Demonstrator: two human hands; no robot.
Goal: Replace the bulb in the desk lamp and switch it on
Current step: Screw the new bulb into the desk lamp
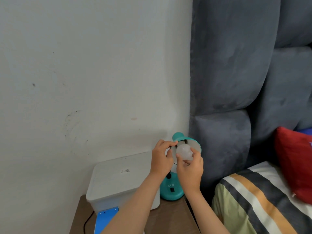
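A teal desk lamp stands on a brown bedside table (168, 218), its round base (171, 191) carrying a black switch. The lamp's shade (194, 143) is tilted up toward me. A frosted white bulb (184, 152) sits in the mouth of the shade, its neck at the socket, and it is unlit. My right hand (190, 171) grips the bulb's dome with thumb and fingers. My left hand (161, 159) pinches the left rim of the shade. The lamp's neck is mostly hidden behind my hands.
A white plastic box (118, 179) with a blue latch (106, 218) fills the table's left side, touching the wall. A black cable (87, 222) trails at the table's front. A grey padded headboard (228, 98) and a bed with striped bedding (253, 200) and a red pillow (295, 162) lie right.
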